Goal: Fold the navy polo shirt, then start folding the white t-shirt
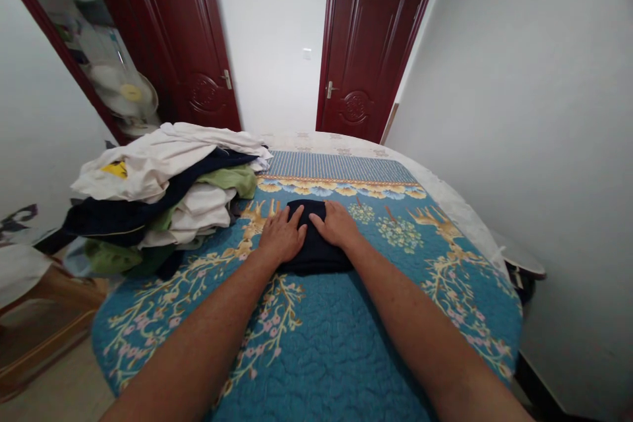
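- From the head view, a folded dark navy garment [316,241] lies as a neat, flattened rectangle near the middle of the bed's width, on a blue quilted bedspread [321,343] printed with gold branches and pink blossoms.
- The left hand [281,234] lies palm down on the garment's left part, fingers straight and slightly spread, pressing flat without gripping.
- The right hand [336,224] rests palm down on the garment's right part, also open and flat, holding nothing. The two hands are close together, almost touching at the fingertips.
- A heaped pile of clothes [158,198] in white, navy and green sits along the bed's left edge, near the garment and just left of the left hand. Some of it hangs over the edge.
- Beyond the bed's far edge stand two dark red wooden doors [368,46], one on each side of a white wall.
- A white electric fan [123,95] stands behind glass beyond the pile, at the far left corner.
- A wooden frame [44,330] sits on the floor off the bed's left edge.
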Demonstrator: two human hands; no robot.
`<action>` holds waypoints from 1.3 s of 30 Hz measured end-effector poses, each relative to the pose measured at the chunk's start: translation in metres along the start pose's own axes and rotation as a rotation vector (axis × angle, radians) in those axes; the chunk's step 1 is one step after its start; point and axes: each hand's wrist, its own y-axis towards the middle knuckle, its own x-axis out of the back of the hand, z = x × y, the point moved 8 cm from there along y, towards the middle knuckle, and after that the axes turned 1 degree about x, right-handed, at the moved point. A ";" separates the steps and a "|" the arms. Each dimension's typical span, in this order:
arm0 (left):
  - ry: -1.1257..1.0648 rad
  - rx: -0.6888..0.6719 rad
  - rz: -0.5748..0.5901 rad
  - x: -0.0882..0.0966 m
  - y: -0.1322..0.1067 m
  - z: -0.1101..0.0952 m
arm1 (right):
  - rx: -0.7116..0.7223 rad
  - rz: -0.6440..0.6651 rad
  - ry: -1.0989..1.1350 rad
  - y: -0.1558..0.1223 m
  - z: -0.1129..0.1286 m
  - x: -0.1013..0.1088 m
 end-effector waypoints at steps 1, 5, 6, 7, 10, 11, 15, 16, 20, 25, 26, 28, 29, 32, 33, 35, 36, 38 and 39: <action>0.001 -0.004 -0.021 0.002 0.001 -0.001 | 0.006 -0.008 0.001 -0.001 0.000 0.002; -0.001 -0.128 -0.062 0.010 0.013 -0.014 | 0.015 -0.020 -0.007 -0.005 0.001 0.002; -0.010 -0.154 -0.039 0.009 0.018 -0.016 | 0.013 -0.017 -0.008 -0.005 0.000 0.001; -0.019 -0.158 -0.005 0.007 0.024 -0.017 | 0.012 -0.015 -0.007 -0.005 0.000 -0.001; -0.036 -0.098 0.081 -0.004 0.041 -0.009 | 0.014 -0.022 -0.005 -0.006 -0.002 -0.003; -0.035 -0.084 0.090 -0.007 0.046 -0.005 | 0.013 -0.024 -0.002 -0.006 -0.002 -0.003; -0.004 -0.060 0.097 -0.017 0.055 0.005 | 0.005 -0.012 0.003 -0.005 -0.002 -0.001; 0.003 -0.042 0.098 -0.018 0.056 0.007 | 0.005 -0.009 0.000 -0.005 -0.001 0.000; 0.001 0.004 0.074 -0.018 0.054 0.011 | 0.002 -0.042 -0.022 -0.006 0.002 0.006; -0.036 -0.175 -0.012 -0.006 0.031 0.000 | 0.001 -0.089 -0.028 -0.012 0.002 0.009; -0.052 -0.241 -0.011 -0.004 0.022 -0.002 | -0.002 -0.097 -0.024 -0.013 0.002 0.009; -0.077 -0.335 -0.004 0.001 0.002 -0.002 | -0.002 -0.118 -0.011 -0.016 0.001 0.011; -0.080 -0.358 -0.006 0.003 -0.008 0.000 | 0.002 -0.131 -0.004 -0.016 0.001 0.012; -0.062 -0.376 -0.009 0.009 -0.036 0.008 | 0.020 -0.155 0.011 -0.018 0.002 0.015; -0.054 -0.373 -0.001 0.010 -0.042 0.010 | 0.025 -0.153 0.013 -0.018 0.002 0.015; -0.044 -0.351 0.008 0.013 -0.052 0.013 | 0.034 -0.141 0.012 -0.022 0.002 0.014; -0.044 -0.340 0.001 0.016 -0.054 0.014 | 0.034 -0.135 0.010 -0.025 0.001 0.014; -0.056 -0.349 -0.031 0.024 -0.058 0.010 | 0.012 -0.140 0.010 -0.035 -0.002 0.016; -0.071 -0.378 -0.051 0.029 -0.060 0.005 | -0.013 -0.152 0.016 -0.042 -0.004 0.018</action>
